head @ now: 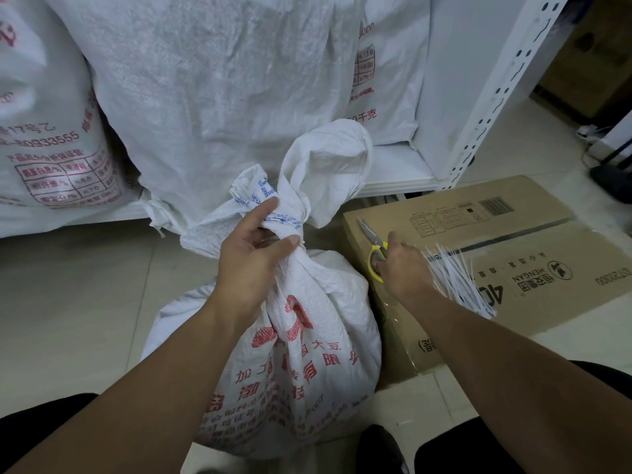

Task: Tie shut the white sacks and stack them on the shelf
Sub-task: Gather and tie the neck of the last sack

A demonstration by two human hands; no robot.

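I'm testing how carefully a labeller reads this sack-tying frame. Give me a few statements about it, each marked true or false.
1. The left hand grips the gathered neck of the white sack standing on the floor. True.
2. The scissors have red handles. False: the handles are yellow.
3. The right hand is at the scissors' handle, on top of the cardboard box. True.
4. The bundle of white ties lies on the floor tiles. False: it lies on the box, beside the right hand.
5. The shelf holds nothing. False: filled sacks stand on it.
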